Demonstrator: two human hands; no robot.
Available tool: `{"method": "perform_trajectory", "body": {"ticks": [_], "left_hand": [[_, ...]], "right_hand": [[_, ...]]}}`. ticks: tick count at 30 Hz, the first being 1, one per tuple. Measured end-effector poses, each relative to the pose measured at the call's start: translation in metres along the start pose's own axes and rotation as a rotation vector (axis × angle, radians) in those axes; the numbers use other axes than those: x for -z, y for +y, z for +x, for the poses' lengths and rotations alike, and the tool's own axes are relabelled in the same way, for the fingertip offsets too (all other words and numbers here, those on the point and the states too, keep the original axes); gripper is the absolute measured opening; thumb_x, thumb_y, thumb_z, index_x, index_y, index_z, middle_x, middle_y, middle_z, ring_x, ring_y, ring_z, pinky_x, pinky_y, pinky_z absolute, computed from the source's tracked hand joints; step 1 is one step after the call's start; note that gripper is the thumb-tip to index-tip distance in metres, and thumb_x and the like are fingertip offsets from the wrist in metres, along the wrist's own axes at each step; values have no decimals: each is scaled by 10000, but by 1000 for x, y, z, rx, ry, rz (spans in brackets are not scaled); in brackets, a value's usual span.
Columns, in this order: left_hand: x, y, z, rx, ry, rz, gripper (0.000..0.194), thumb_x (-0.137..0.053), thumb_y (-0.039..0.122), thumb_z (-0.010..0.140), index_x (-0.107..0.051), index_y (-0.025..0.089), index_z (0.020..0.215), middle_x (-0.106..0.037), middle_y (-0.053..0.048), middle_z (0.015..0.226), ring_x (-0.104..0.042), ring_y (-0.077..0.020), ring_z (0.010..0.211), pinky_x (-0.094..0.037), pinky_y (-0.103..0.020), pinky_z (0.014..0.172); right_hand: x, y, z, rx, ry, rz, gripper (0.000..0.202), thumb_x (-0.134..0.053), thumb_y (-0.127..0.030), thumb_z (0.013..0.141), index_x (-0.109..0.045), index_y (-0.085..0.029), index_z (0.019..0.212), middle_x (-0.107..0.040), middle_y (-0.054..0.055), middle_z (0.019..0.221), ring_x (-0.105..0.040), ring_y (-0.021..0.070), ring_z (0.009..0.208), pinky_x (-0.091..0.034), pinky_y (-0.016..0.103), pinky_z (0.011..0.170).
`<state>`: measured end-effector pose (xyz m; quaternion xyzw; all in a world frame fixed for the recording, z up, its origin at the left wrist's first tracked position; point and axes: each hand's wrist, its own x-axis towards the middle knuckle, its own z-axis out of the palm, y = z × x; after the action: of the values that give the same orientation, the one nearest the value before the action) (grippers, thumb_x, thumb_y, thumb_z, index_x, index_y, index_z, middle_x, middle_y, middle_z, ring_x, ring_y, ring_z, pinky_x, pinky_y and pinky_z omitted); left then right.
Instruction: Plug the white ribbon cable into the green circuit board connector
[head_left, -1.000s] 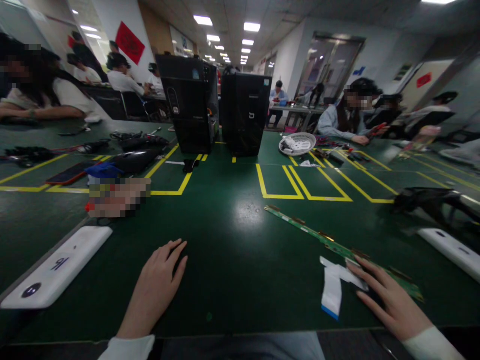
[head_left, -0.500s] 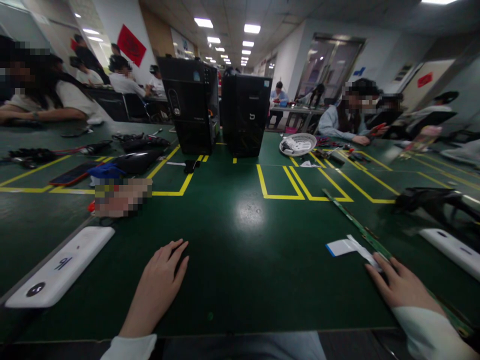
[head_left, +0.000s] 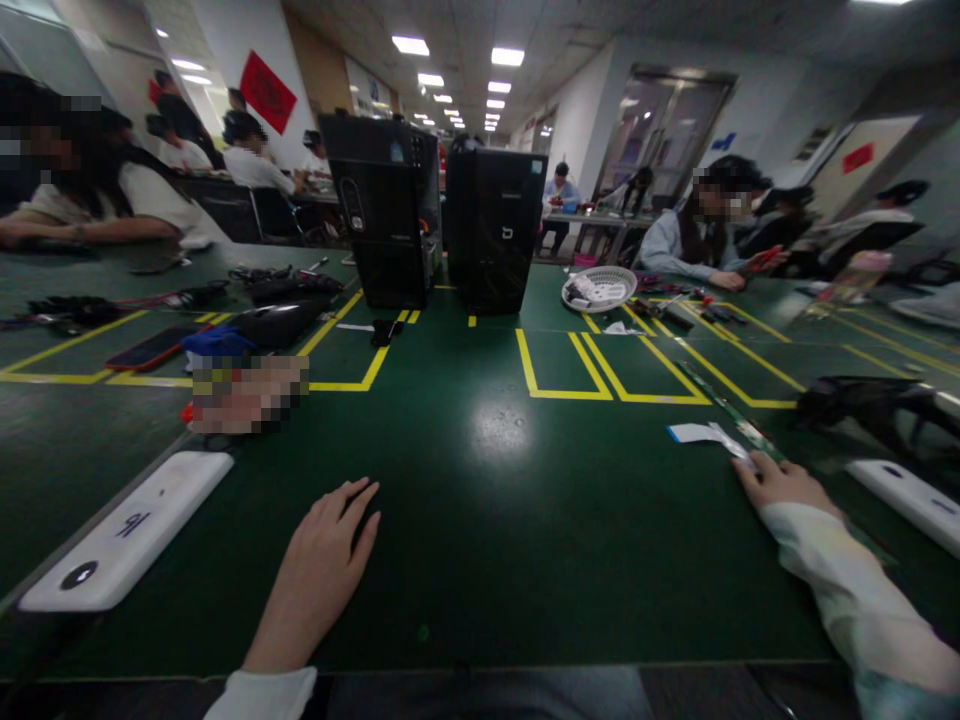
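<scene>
My left hand (head_left: pixel 322 560) lies flat on the green table (head_left: pixel 525 560), fingers spread, with nothing in it. On the right, my right hand (head_left: pixel 784 483) rests over the near part of a long thin green circuit strip (head_left: pixel 724 405) and touches the end of a white ribbon cable (head_left: pixel 697 433) with a blue tip. Its fingertips are bent down onto these parts, and whether they grip or only press is hidden.
Two black computer towers (head_left: pixel 382 215) (head_left: pixel 499 230) stand at the back centre. A white basket (head_left: pixel 600 288) sits behind the yellow tape. White devices (head_left: pixel 127 530) (head_left: pixel 911 500) lie at both sides, black frame (head_left: pixel 870 405) at right. People sit around the table.
My right hand has moved forward, away from me, and the circuit strip and ribbon cable have shifted forward with it. My left hand has stayed in place.
</scene>
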<state>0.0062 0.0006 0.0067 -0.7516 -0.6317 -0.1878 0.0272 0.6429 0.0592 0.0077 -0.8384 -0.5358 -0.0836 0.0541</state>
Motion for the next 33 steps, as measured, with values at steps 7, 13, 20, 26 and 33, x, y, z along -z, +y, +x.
{"method": "perform_trajectory", "body": {"ticks": [7, 13, 20, 26, 33], "left_hand": [[2, 3, 0, 13, 7, -3, 496, -365, 439, 943, -582, 155, 1287, -587, -145, 1299, -543, -295, 1199, -446, -490, 1017], [2, 1, 0, 8, -3, 0, 500, -369, 453, 938, -584, 167, 1287, -587, -144, 1302, -542, -301, 1204, -451, -497, 1011], [0, -2, 0, 9, -17, 12, 512, -370, 466, 937, -569, 169, 1303, -581, -149, 1318, -536, -316, 1218, -471, -514, 984], [-1, -3, -1, -13, -27, 32, 515, -373, 451, 943, -563, 139, 1306, -571, -157, 1321, -527, -314, 1223, -455, -515, 1003], [1, 1, 0, -13, 15, 12, 500, -372, 447, 943, -582, 149, 1285, -585, -152, 1293, -539, -303, 1199, -452, -497, 1012]], "right_hand": [[15, -29, 22, -206, -77, 80, 730, -234, -580, 922, -528, -75, 1360, -453, 342, 1332, -472, 464, 1189, -378, 560, 831], [12, -29, 24, -240, -75, 107, 707, -242, -554, 935, -469, -88, 1414, -393, 324, 1404, -407, 448, 1259, -326, 556, 882], [11, -22, 29, -235, -96, 111, 688, -296, -589, 917, -531, -131, 1372, -429, 306, 1375, -440, 423, 1224, -340, 521, 825], [9, -25, 29, -240, -79, 78, 660, -278, -551, 938, -569, -96, 1318, -441, 311, 1361, -429, 429, 1234, -351, 532, 841], [10, -32, 31, -38, -67, 60, 618, -281, -431, 974, -558, 27, 1285, -468, 310, 1355, -396, 371, 1297, -304, 448, 1019]]}}
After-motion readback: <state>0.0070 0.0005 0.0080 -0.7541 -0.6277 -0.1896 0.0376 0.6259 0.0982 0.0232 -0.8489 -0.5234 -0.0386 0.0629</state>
